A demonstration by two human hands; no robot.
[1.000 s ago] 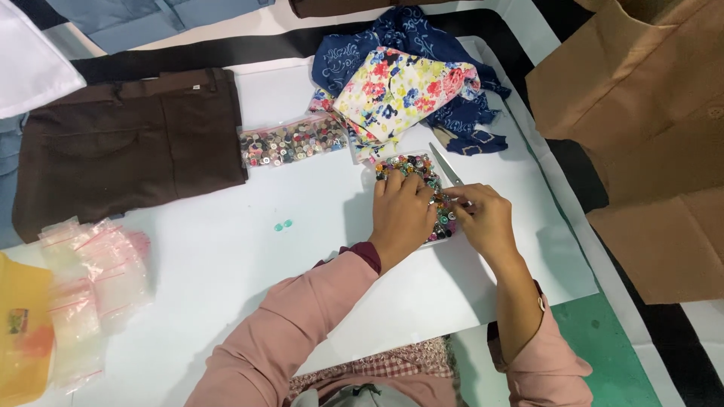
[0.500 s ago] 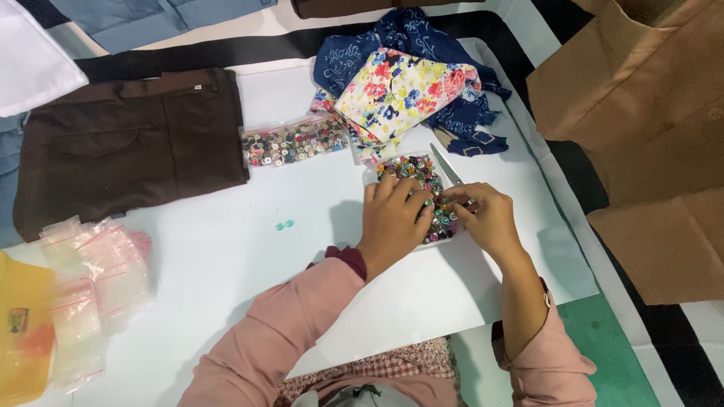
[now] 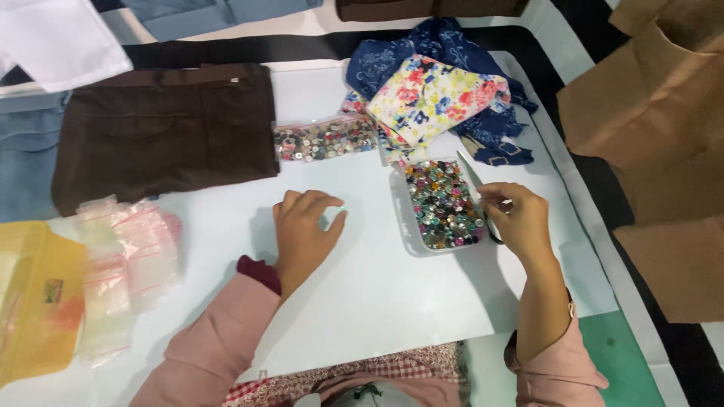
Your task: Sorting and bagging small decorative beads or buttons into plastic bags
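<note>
Table: a white sheet (image 3: 377, 294) covers the table (image 3: 626, 362), whose green top shows at the near right corner; black and white striped cloth (image 3: 679, 354) lies along the right edge.
Room: little beyond the table shows; brown paper pieces (image 3: 664, 128) lie at the right, and a white cloth (image 3: 53, 38) and blue cloth (image 3: 204, 11) at the far edge.
Far side: a dark brown garment (image 3: 166, 128) lies flat at the left, and a floral fabric (image 3: 430, 98) rests on a dark blue printed fabric (image 3: 452, 45).
Near left: a heap of clear plastic bags (image 3: 124, 264) lies just beside a yellow bag (image 3: 34, 301).
Left hand: the left hand (image 3: 302, 234) rests palm down on the sheet, arm in a pink sleeve, fingers (image 3: 332, 218) bent and pinched on small pale green buttons (image 3: 341, 209).
Right hand: the right hand (image 3: 520, 222) sits at the right edge of the tray, its fingers (image 3: 494, 200) curled and closed; whether they hold anything cannot be told.
Button tray: a clear tray (image 3: 445, 203), heaped with mixed colourful buttons, lies between the hands, well apart from the left hand.
Button bag: a flat clear bag of buttons (image 3: 324, 139) lies near the garment's right edge.
Scissors: scissors (image 3: 475, 181) lie along the tray's right side, their handles partly hidden by the right hand.
</note>
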